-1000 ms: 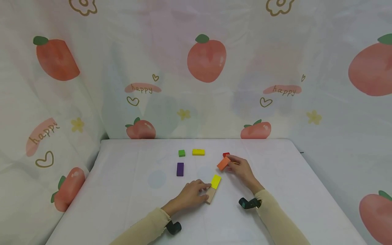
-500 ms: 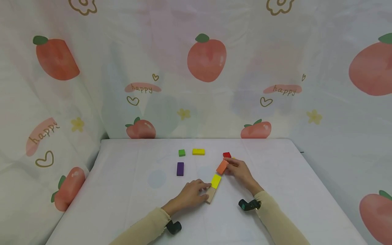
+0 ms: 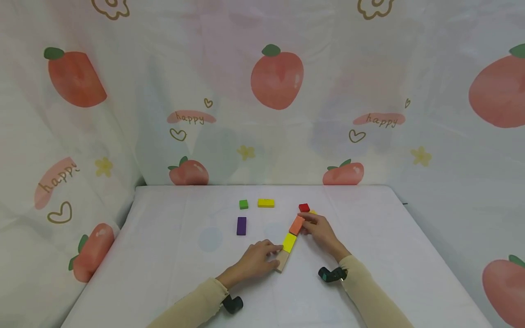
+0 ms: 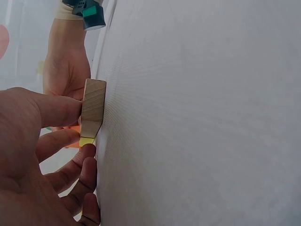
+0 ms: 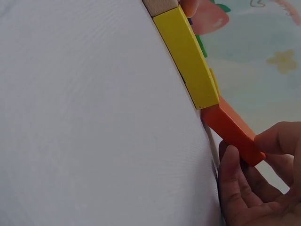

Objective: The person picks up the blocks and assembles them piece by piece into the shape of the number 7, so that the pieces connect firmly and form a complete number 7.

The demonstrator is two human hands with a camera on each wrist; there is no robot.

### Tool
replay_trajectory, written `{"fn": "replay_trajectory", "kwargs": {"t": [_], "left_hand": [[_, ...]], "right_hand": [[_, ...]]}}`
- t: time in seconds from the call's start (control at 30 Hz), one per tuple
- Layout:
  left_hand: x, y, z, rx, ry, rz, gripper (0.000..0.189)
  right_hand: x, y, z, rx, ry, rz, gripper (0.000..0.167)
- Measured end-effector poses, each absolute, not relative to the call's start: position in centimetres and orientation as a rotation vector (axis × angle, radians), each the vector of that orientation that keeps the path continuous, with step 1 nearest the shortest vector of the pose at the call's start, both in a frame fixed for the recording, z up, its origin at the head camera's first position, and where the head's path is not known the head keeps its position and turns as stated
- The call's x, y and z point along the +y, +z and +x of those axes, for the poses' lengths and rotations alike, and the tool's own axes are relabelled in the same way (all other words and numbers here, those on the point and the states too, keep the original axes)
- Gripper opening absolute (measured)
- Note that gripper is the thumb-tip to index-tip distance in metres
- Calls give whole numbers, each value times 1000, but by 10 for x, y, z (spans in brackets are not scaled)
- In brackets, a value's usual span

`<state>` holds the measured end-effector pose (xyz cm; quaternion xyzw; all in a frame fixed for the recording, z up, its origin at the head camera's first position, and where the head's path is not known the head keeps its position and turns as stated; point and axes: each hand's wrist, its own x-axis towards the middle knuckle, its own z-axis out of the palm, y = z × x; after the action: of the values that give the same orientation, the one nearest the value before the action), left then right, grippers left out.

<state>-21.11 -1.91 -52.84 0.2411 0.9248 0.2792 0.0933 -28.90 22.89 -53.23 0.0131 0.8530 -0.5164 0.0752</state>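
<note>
Across the white-covered table [image 3: 164,259], the head view shows three blocks in a slanting row: a plain wooden block [image 3: 282,262] nearest the person, the near yellow block [image 3: 289,242] end to end with it, and an orange block [image 3: 296,225] at the far end. The left hand [image 3: 252,260], loosely spread, touches the row's left side. The right hand [image 3: 324,231] pinches the orange block. Just beyond it lies a red block [image 3: 304,207], with a yellow piece [image 3: 313,212] partly hidden by the hand. Farther left are a green block [image 3: 244,204], the far yellow block [image 3: 266,203] and a purple block [image 3: 241,226].

From the left wrist, the thumb presses the plain wooden block and the index finger reaches the near yellow block; the remaining fingers bend slackly, holding nothing.

From the right wrist, thumb and fingers grip the outer end of the orange block. Its other end sits at the near yellow block's end, angled to it; whether they touch cannot be told.
</note>
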Motion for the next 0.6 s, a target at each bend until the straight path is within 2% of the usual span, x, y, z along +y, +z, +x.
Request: {"fn": "replay_trajectory", "kwargs": {"t": [0.6], "left_hand": [[-19, -530, -211, 2751, 835, 717, 44]], "right_hand": [[226, -534, -287, 2695, -1386, -74, 34]]}}
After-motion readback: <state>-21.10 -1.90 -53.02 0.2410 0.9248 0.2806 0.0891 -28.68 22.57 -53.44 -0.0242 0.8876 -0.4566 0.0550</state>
